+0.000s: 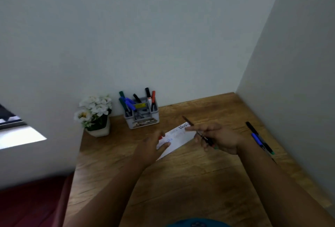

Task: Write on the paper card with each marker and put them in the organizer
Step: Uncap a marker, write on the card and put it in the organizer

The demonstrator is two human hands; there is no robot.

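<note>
I see many markers standing in the gray plastic organizer (143, 116) at the counter's back edge | right hand (220, 138) fingers pinch a thin marker (198, 132) over the flat white paper card (178, 137) mid-counter | left hand (151, 147) fingers loose, apart | two markers (259, 138) wait near the right edge, I think.

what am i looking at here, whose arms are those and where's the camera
There is one picture, from a wide-angle camera worn on a person's head, looking down at their own two arms over a wooden desk. The right hand grips a marker above a white paper card that already has writing on it. The left hand rests on the card with relaxed fingers. At the back stand a grey organizer with several markers in it and a pot of white flowers. Two more markers lie on the desk to the right.
</note>
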